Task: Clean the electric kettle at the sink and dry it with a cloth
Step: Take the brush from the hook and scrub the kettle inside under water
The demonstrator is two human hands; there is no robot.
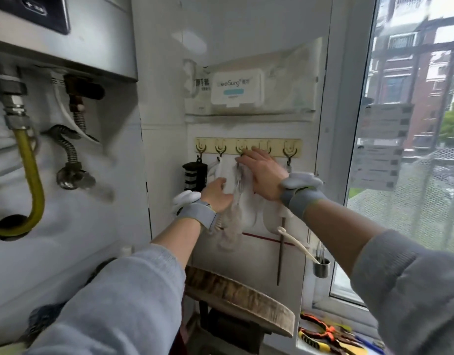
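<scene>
A white cloth (242,201) hangs from a yellow hook rail (249,147) on the wall in front of me. My left hand (217,194) grips the cloth's left side at mid height. My right hand (264,175) lies over the top of the cloth with fingers stretched out toward the hooks, fingertips at the rail. The kettle and the sink are out of view.
A black brush (194,175) hangs on the leftmost hook. A wipes pack (237,88) is stuck above the rail. A water heater with a yellow hose (28,175) fills the left. A round wooden chopping block (241,298) leans below; pliers (323,331) lie on the sill by the window.
</scene>
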